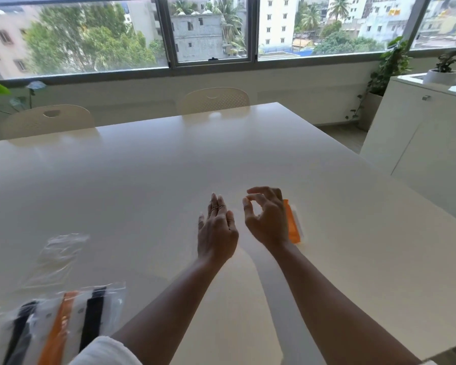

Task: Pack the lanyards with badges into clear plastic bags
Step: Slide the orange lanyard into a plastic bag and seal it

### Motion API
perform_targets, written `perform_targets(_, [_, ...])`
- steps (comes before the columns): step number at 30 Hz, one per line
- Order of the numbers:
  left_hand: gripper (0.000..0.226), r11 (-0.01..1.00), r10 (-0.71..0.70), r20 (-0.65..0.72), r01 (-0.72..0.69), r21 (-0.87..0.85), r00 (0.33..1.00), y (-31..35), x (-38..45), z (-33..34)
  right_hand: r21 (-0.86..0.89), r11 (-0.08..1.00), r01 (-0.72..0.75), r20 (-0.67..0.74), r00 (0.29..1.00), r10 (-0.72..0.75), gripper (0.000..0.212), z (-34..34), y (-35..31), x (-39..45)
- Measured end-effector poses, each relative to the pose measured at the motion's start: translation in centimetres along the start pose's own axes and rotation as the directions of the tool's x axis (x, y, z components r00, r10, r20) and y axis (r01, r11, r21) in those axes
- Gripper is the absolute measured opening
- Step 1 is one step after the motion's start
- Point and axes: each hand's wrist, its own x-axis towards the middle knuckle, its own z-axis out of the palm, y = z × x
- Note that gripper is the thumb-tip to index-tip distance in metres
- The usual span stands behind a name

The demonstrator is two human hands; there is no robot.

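We are hovering both empty hands, left hand (216,233) flat, right hand (267,219) loosely curled, seemingly reaching for the bagged orange lanyard (293,222); we should pinch its edge cleanly.

orange lanyard (292,222) partly behind right hand (266,217)

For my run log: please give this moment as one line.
left hand: open | right hand: empty | orange lanyard: on table
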Motion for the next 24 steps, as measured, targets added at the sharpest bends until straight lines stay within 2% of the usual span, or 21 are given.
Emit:
perform_targets(7, [0.051, 0.990, -0.123, -0.136, 0.131, 0.052, 0.983, -7.9, -0.5, -8.7, 0.194, 0.979, 0.069, 0.245, 0.963, -0.116, 0.019, 7.5, -9.6, 0.4])
perform_targets(14, [0.030, 0.959, -0.212, -0.351, 0.263, 0.104, 0.912, -15.6, -2.2, -17.6, 0.258, 0.957, 0.132, 0.505, 0.826, -0.250, 0.025, 14.3, -18.4, -1.5])
perform_targets(16, [0.027, 0.942, -0.247, -0.387, 0.314, 0.117, 0.888, -17.6, -2.8, -19.7, 0.245, 0.957, 0.155, 0.583, 0.765, -0.273, 0.028, 15.8, -20.4, -2.0])
perform_targets(18, [0.028, 0.915, -0.298, -0.401, 0.379, 0.139, 0.866, -19.6, -3.2, -21.5, 0.216, 0.956, 0.198, 0.680, 0.672, -0.293, 0.034, 17.2, -22.3, -2.6])
perform_targets(21, [0.036, 0.861, -0.374, -0.374, 0.468, 0.200, 0.848, -22.5, -3.8, -23.7, 0.201, 0.951, 0.234, 0.810, 0.507, -0.296, 0.042, 19.1, -24.5, -3.5])
perform_targets(24, [0.048, 0.789, -0.493, -0.326, 0.573, 0.225, 0.807, -24.9, -4.2, -25.2, 0.176, 0.945, 0.276, 0.871, 0.403, -0.280, 0.047, 20.7, -25.9, -4.4])
